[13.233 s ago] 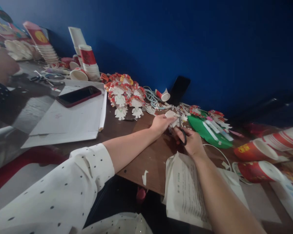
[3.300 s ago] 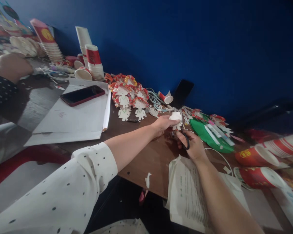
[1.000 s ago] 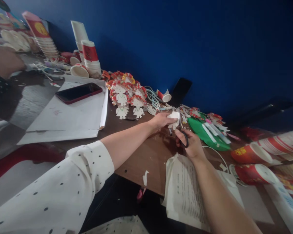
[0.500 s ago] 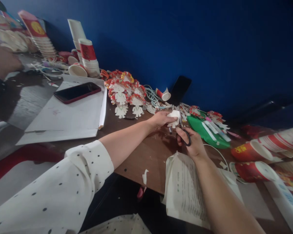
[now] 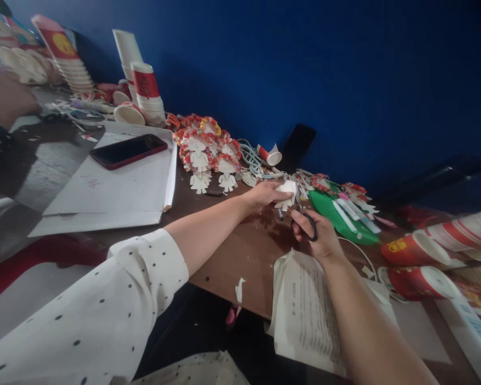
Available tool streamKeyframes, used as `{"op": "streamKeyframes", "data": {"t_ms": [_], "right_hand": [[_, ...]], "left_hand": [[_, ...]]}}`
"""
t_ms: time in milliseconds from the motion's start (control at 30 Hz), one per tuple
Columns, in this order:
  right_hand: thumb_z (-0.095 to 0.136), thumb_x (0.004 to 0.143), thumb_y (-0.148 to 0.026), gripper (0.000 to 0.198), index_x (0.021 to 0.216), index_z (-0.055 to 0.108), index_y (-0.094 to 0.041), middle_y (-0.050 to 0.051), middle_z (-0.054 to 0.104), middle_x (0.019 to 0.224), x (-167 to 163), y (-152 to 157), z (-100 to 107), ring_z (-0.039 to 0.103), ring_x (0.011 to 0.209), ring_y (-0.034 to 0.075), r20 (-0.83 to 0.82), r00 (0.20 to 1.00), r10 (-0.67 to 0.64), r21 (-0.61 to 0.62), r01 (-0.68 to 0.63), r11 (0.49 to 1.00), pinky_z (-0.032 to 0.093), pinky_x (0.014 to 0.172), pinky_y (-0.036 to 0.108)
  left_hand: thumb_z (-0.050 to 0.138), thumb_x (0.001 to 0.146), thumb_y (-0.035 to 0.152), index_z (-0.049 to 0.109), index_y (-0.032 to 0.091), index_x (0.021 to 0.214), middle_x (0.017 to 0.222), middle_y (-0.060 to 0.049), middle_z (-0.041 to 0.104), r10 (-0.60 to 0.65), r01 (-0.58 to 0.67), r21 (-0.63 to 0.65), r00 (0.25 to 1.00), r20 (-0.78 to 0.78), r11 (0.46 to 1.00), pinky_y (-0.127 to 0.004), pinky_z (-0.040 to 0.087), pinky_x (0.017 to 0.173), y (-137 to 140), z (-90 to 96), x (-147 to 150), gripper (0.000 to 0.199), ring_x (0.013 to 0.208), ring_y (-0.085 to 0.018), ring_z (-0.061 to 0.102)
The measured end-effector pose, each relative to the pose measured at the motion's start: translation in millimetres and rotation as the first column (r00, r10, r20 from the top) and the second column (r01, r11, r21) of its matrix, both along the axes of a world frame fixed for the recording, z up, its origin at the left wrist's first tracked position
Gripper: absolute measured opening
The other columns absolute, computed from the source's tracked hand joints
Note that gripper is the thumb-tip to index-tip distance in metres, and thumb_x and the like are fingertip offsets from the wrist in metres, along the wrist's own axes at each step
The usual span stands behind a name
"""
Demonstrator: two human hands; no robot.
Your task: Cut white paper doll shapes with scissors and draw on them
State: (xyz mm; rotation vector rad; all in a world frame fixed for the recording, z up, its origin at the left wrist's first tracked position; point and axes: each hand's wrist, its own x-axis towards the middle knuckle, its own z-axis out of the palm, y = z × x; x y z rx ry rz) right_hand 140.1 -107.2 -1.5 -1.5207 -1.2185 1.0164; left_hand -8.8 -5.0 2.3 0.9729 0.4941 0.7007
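Observation:
My left hand [image 5: 265, 195] pinches a small white paper piece [image 5: 287, 190] over the brown table [image 5: 240, 251]. In my right hand [image 5: 318, 235] are scissors [image 5: 315, 229] with black handles; their blades point up at the paper's right edge. Whether the blades touch the paper I cannot tell. Left of my hands lies a pile of white paper figures [image 5: 199, 160] with red frilled tops. A green piece [image 5: 328, 214] with white and pink strips on it is just right of the scissors. Below my right hand a printed white packet [image 5: 304, 315] overhangs the table's front edge.
A red-edged phone [image 5: 129, 151] lies on a white board [image 5: 108, 192] at left. Stacked paper cups [image 5: 147, 93] stand behind it. A dark phone [image 5: 300, 144] leans at the blue wall. More red cups [image 5: 414, 248] lie at right. Another person's hand [image 5: 8, 96] is at far left.
My right hand and the scissors have shifted slightly right, and the scissor handle has turned a little. My left hand still holds the paper in nearly the same place.

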Motion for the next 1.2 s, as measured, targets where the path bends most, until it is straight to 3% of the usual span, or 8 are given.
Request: {"op": "streamKeyframes", "data": {"t_ms": [467,633,833,1200], "right_hand": [[0.078,0.073,-0.048,0.035,0.067,0.060,-0.018,-0.004,0.055,0.053,4.7,0.1,-2.2,0.047,0.043,0.006,-0.069,0.997,0.046,-0.007,-0.047,0.999,0.034,0.040,0.018],[0.077,0.073,-0.047,0.033,0.069,0.062,-0.018,-0.004,0.057,0.054,9.1,-0.3,-3.6,0.048,0.043,0.007,-0.054,0.996,0.066,-0.009,-0.067,0.998,0.036,0.041,0.018],[0.077,0.073,-0.047,0.034,0.066,0.061,-0.018,-0.004,0.057,0.053,11.2,-0.1,-3.9,0.048,0.043,0.006,-0.043,0.997,0.063,-0.017,-0.063,0.998,0.035,0.040,0.018],[0.077,0.073,-0.047,0.033,0.069,0.064,-0.017,-0.003,0.054,0.051,15.6,-1.3,-0.2,0.044,0.042,0.006,0.032,0.997,0.076,-0.032,-0.075,0.997,0.033,0.039,0.019]], "left_hand": [[0.063,0.081,0.010,0.064,0.009,0.081,0.062,-0.003,0.064,-0.036,0.036,-0.002,0.999,0.010,0.999,-0.022,0.045,0.058,1.9,0.7,-4.5,0.001,0.049,-0.007,0.052],[0.067,0.079,0.012,0.064,0.009,0.079,0.060,-0.002,0.062,-0.066,0.067,0.046,0.998,-0.011,0.997,-0.022,0.044,0.057,2.2,-0.2,-5.1,0.004,0.050,-0.007,0.052],[0.070,0.077,0.012,0.065,0.008,0.083,0.064,-0.002,0.065,-0.084,0.084,0.014,0.996,-0.027,0.996,-0.025,0.046,0.063,2.4,-1.8,-4.3,0.009,0.054,-0.008,0.055],[0.067,0.079,0.013,0.064,0.009,0.079,0.065,-0.003,0.063,-0.126,0.127,0.037,0.992,-0.028,0.991,-0.023,0.046,0.063,4.9,-3.2,-7.7,0.004,0.058,-0.008,0.056]]}}
